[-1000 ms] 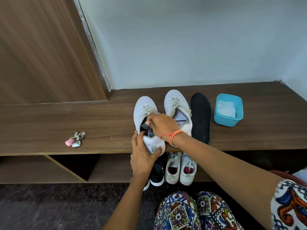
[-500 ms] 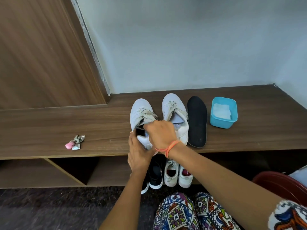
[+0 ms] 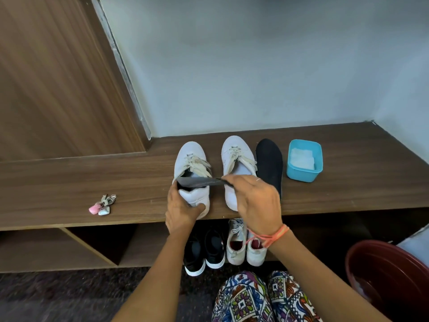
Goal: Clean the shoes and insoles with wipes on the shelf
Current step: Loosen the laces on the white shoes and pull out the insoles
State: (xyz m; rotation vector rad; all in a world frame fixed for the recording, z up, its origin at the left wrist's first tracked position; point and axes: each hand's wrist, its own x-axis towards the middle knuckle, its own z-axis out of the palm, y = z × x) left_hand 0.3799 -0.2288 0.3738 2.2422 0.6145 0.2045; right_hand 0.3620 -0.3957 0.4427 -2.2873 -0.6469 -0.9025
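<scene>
A wooden shelf runs beneath a pale wall, carrying two white shoes. The left hand grips the heel of the left shoe, hiding much of it. The right hand pinches a dark insole, its far end tucked inside that shoe, and covers the right shoe heel. Another insole lies beside a blue tub of wipes. Below, more shoes sit partly hidden.

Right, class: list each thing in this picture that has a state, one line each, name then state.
Left shoe: upright, heel held by left hand.
Grey insole: partly pulled out, pinched by right hand.
Right shoe: upright, unheld.
Black insole: out, lying flat.
Blue tub: open, wipes inside.
</scene>
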